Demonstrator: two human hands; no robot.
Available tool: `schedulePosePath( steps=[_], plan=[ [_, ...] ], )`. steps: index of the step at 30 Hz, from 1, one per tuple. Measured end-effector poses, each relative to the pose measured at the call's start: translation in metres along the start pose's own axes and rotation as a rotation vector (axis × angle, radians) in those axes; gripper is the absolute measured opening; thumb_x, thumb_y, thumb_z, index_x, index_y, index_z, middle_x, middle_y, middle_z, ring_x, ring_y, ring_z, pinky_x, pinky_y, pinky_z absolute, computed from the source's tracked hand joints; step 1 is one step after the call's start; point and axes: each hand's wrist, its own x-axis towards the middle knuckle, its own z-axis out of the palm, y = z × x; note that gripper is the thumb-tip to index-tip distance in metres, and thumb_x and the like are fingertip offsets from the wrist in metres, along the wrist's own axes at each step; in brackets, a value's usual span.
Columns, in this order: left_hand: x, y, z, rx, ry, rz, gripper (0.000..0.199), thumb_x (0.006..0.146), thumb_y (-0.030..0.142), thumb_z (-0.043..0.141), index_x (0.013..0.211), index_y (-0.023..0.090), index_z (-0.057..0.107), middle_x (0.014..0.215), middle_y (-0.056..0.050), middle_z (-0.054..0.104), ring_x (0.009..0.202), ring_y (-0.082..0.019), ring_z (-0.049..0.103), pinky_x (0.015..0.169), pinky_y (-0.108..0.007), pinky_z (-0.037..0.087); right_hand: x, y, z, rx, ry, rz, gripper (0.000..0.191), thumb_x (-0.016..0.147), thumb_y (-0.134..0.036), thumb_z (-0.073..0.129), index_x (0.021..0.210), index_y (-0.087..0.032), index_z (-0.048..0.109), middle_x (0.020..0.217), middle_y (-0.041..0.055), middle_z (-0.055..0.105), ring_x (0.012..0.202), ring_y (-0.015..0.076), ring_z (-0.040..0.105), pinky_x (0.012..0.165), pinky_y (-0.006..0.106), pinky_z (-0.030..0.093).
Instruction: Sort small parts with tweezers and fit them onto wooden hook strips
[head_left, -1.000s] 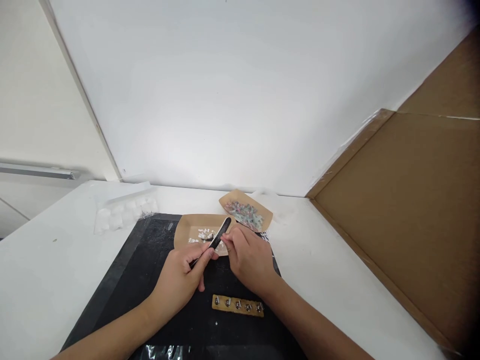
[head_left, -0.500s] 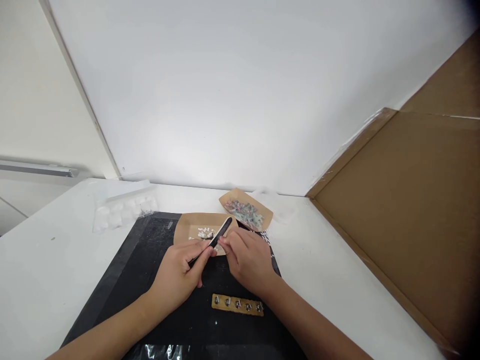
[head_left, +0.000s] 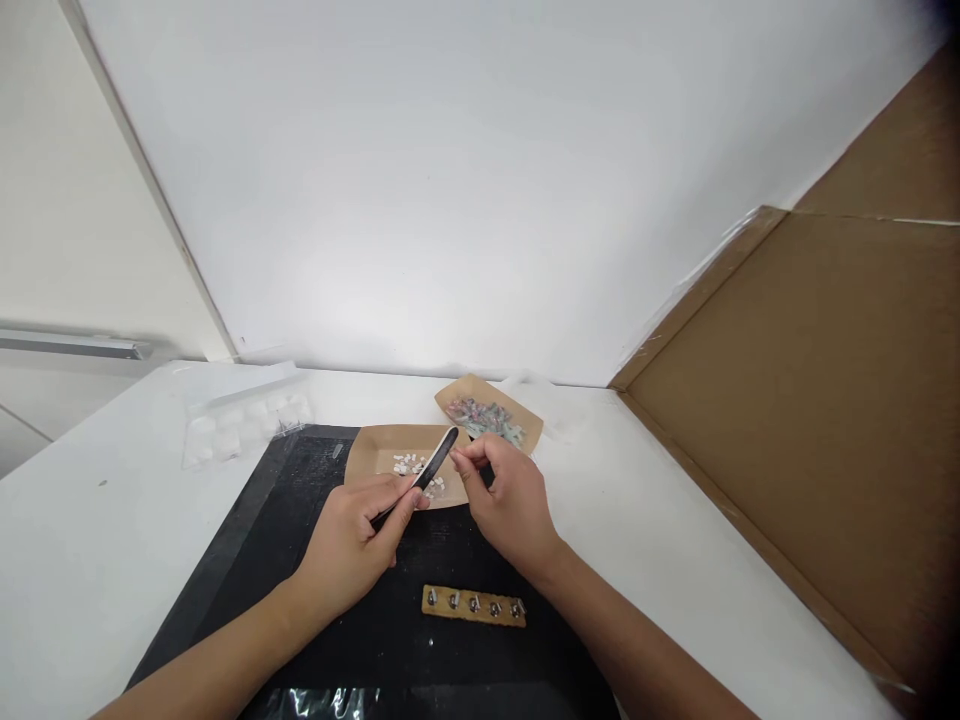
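My left hand [head_left: 358, 535] grips a slim black strip with a pale edge [head_left: 435, 462], which slants up to the right over a brown paper tray [head_left: 367, 450]. Small white pieces [head_left: 409, 463] lie in that tray. My right hand [head_left: 510, 500] is just right of the strip's upper end, thumb and forefinger pinched together; whatever is between them is too small to make out. Nearer to me, a narrow wooden block [head_left: 474, 607] bearing several small metallic parts in a row rests on the black mat [head_left: 360, 640].
Behind my right hand, a second paper tray [head_left: 530, 430] holds small plastic packets. A clear plastic container [head_left: 225, 430] stands at the back left of the white table [head_left: 82, 520]. Cardboard [head_left: 810, 420] rises along the right side, and a white panel [head_left: 420, 200] closes off the back.
My right hand has moved right and slightly up, away from the strip's middle. The strip in my left hand has shifted slightly left and up, and more white pieces show in the tray.
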Motion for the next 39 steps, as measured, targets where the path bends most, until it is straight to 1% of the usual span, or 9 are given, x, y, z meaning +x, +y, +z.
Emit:
schedulePosePath(
  steps=[5, 11, 14, 19, 23, 26, 31, 36, 39],
  plan=[
    [0.001, 0.006, -0.005, 0.054, 0.039, 0.068, 0.028, 0.102, 0.033, 0.053, 0.098, 0.02, 0.078, 0.077, -0.003, 0.075, 0.064, -0.015, 0.069, 0.067, -0.025, 0.053, 0.002, 0.006, -0.006, 0.202, -0.017, 0.035, 0.02, 0.099, -0.035, 0.06, 0.084, -0.024, 0.064, 0.078, 0.0007, 0.068, 0.069, 0.0158, 0.062, 0.06, 0.028, 0.045],
    [0.002, 0.002, -0.002, 0.057, 0.047, 0.043, 0.026, 0.101, 0.033, 0.054, 0.102, 0.023, 0.078, 0.092, -0.004, 0.077, 0.074, -0.017, 0.072, 0.065, -0.024, 0.053, 0.004, 0.013, -0.011, 0.362, -0.003, 0.065, 0.018, 0.099, -0.039, 0.061, 0.09, -0.024, 0.064, 0.078, 0.0006, 0.069, 0.061, 0.0141, 0.061, 0.055, 0.027, 0.048],
    [0.0, 0.0, 0.001, 0.031, 0.003, 0.034, 0.026, 0.102, 0.032, 0.053, 0.097, 0.022, 0.077, 0.094, -0.004, 0.076, 0.074, -0.017, 0.072, 0.061, -0.022, 0.053, 0.003, 0.015, -0.008, 0.286, -0.007, 0.019, 0.016, 0.1, -0.036, 0.061, 0.089, -0.024, 0.064, 0.083, 0.0014, 0.07, 0.066, 0.0147, 0.064, 0.058, 0.027, 0.049],
    [-0.002, 0.002, 0.004, 0.013, -0.047, 0.029, 0.028, 0.103, 0.032, 0.05, 0.096, 0.021, 0.074, 0.091, -0.004, 0.074, 0.071, -0.016, 0.07, 0.06, -0.021, 0.052, -0.003, 0.014, 0.001, 0.098, 0.051, -0.185, 0.012, 0.102, -0.025, 0.056, 0.091, -0.023, 0.06, 0.089, 0.0052, 0.069, 0.084, 0.0186, 0.065, 0.074, 0.032, 0.052],
    [-0.002, 0.001, 0.004, 0.016, -0.042, 0.036, 0.028, 0.103, 0.032, 0.049, 0.094, 0.021, 0.074, 0.088, -0.003, 0.074, 0.069, -0.016, 0.07, 0.062, -0.022, 0.053, -0.006, 0.01, 0.007, -0.038, 0.022, -0.263, 0.016, 0.102, -0.021, 0.053, 0.087, -0.022, 0.057, 0.085, 0.0061, 0.067, 0.083, 0.0187, 0.064, 0.073, 0.031, 0.049],
    [-0.002, 0.001, 0.004, 0.017, -0.036, 0.04, 0.031, 0.103, 0.032, 0.048, 0.092, 0.021, 0.074, 0.091, -0.004, 0.075, 0.067, -0.015, 0.069, 0.061, -0.023, 0.052, -0.007, 0.009, 0.008, -0.104, -0.018, -0.274, 0.02, 0.103, -0.023, 0.051, 0.083, -0.022, 0.055, 0.082, 0.0051, 0.066, 0.077, 0.0177, 0.062, 0.07, 0.031, 0.046],
    [0.0, 0.003, 0.002, 0.025, -0.032, 0.054, 0.033, 0.104, 0.032, 0.047, 0.089, 0.02, 0.075, 0.09, -0.004, 0.075, 0.067, -0.015, 0.069, 0.06, -0.023, 0.051, -0.004, 0.011, 0.006, -0.095, 0.059, -0.196, 0.018, 0.104, -0.025, 0.05, 0.086, -0.022, 0.054, 0.086, 0.0043, 0.067, 0.078, 0.0176, 0.062, 0.067, 0.03, 0.043],
    [0.001, 0.002, -0.002, 0.038, -0.04, 0.083, 0.032, 0.104, 0.03, 0.047, 0.092, 0.021, 0.075, 0.089, -0.004, 0.075, 0.068, -0.015, 0.069, 0.065, -0.024, 0.052, -0.003, 0.008, 0.006, -0.169, -0.031, -0.351, 0.022, 0.103, -0.023, 0.049, 0.081, -0.022, 0.052, 0.078, 0.0035, 0.065, 0.072, 0.0178, 0.058, 0.066, 0.031, 0.038],
    [0.003, 0.003, -0.003, 0.052, -0.032, 0.091, 0.032, 0.104, 0.029, 0.048, 0.089, 0.02, 0.075, 0.086, -0.004, 0.075, 0.071, -0.016, 0.07, 0.071, -0.024, 0.052, -0.002, 0.007, 0.004, -0.184, 0.049, -0.296, 0.023, 0.103, -0.025, 0.05, 0.081, -0.022, 0.052, 0.079, 0.0037, 0.065, 0.07, 0.0176, 0.057, 0.064, 0.031, 0.036]
  ],
)
